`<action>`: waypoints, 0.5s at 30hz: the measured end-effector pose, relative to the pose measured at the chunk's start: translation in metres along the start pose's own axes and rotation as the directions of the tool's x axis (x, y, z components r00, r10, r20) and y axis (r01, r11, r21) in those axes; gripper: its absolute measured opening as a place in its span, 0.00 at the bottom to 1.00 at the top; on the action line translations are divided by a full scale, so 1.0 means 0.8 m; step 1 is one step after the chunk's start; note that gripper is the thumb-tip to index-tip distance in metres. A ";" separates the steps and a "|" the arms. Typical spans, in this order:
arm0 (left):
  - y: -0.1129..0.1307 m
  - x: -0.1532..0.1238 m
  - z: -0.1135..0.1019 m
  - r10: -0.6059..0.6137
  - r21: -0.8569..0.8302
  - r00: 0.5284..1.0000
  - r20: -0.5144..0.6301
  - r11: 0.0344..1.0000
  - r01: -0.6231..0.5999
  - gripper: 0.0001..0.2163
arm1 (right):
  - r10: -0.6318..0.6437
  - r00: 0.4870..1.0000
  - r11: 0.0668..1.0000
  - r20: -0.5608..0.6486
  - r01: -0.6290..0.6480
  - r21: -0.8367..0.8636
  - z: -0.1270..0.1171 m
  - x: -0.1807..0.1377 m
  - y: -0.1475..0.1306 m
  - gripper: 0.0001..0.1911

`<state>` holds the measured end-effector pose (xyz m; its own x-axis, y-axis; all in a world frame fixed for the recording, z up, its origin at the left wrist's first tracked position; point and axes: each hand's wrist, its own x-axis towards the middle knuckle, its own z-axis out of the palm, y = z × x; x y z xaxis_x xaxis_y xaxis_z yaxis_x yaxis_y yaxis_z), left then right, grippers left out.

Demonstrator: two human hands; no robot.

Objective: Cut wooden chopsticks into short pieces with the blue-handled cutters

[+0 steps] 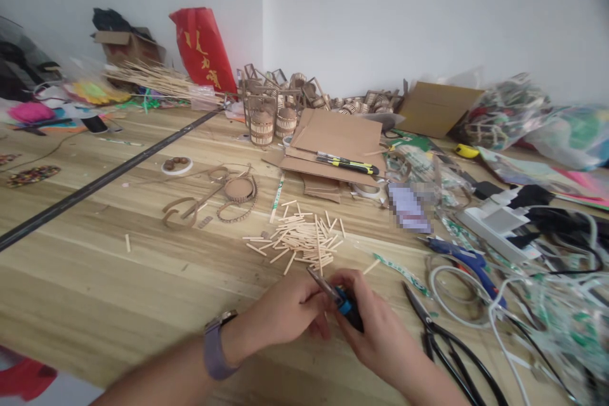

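Observation:
My right hand is closed round the blue-and-black handles of small cutting pliers, whose metal jaws point up and left. My left hand, with a watch on the wrist, is pinched at the jaws; what its fingers hold is hidden. Just beyond both hands lies a heap of short cut wooden sticks on the wooden table.
Black scissors lie right of my hands, with a blue glue gun, cables and a white power strip beyond. Cardboard sheets with yellow box cutters, small cardboard lanterns and cardboard rings sit farther back.

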<state>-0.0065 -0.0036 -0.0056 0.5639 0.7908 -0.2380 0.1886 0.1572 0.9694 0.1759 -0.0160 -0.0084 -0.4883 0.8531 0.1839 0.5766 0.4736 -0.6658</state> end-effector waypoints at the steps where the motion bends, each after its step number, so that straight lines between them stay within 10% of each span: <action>1: -0.002 0.001 0.001 -0.008 -0.069 0.999 0.036 0.998 0.010 0.14 | -0.007 1.000 1.000 0.003 0.007 0.009 -0.001 0.000 0.000 0.18; 7: -0.009 0.003 0.000 -0.008 -0.271 0.978 0.210 0.960 0.066 0.26 | 0.018 0.999 0.998 0.039 -0.021 0.065 -0.007 0.001 0.001 0.25; 15: -0.002 0.006 -0.002 -0.055 -0.418 0.993 -0.105 0.908 0.007 0.22 | -0.107 0.930 0.986 -0.351 0.054 -0.157 0.010 0.002 0.000 0.28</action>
<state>-0.0050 0.0009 -0.0084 0.4654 0.8384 -0.2836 -0.1614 0.3954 0.9042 0.1699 -0.0167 -0.0143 -0.2857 0.8199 0.4962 0.6454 0.5474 -0.5328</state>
